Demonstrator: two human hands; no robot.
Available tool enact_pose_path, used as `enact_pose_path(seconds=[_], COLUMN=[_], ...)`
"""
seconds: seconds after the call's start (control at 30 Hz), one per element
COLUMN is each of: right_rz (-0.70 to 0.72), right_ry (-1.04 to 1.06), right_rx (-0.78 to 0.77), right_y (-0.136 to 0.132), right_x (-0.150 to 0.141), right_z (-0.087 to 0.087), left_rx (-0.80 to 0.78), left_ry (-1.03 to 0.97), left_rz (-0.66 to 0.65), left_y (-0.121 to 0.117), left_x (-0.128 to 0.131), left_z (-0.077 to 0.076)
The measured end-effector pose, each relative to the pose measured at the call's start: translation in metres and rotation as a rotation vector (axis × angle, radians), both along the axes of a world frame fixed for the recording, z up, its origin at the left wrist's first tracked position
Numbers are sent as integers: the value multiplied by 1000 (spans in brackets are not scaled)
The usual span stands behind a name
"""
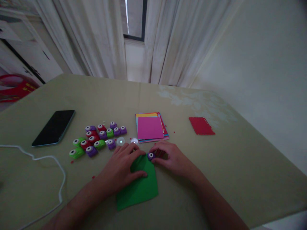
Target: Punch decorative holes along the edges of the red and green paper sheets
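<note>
A green paper sheet (140,187) lies on the table in front of me. My left hand (123,166) rests flat on its upper left part, fingers spread and thumb on the sheet. My right hand (171,158) is closed around a small purple paper punch (151,156) that sits at the sheet's top corner. A cluster of several purple, red and green punches (99,139) stands to the left.
A stack of coloured paper with a pink top sheet (150,127) lies beyond my hands. A red sheet (200,125) sits to the right, a black phone (54,127) and a white cable (57,166) to the left. Two small round clear pieces (121,141) lie near my left fingertips.
</note>
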State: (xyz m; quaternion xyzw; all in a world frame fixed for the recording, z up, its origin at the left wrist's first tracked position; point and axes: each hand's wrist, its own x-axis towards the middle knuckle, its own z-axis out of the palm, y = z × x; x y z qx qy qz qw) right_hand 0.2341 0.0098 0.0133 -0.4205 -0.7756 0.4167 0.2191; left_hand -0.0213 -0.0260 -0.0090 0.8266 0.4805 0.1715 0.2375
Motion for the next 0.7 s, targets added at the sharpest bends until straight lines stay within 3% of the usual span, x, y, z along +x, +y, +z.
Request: enact_pose_path(seconds=[0.27, 0.5, 0.7], right_rz=[27, 85, 97], right_ry=[-4, -25, -9], right_rx=[-5, -20, -62], right_y=[-1, 1, -1], right_x=[1, 8, 10], right_z=[3, 5, 6], left_rx=[30, 191, 164], left_ry=[-1, 65, 52], left_rz=[14, 38, -37], left_y=[2, 13, 12], left_x=[0, 1, 0], left_z=[-5, -13, -6])
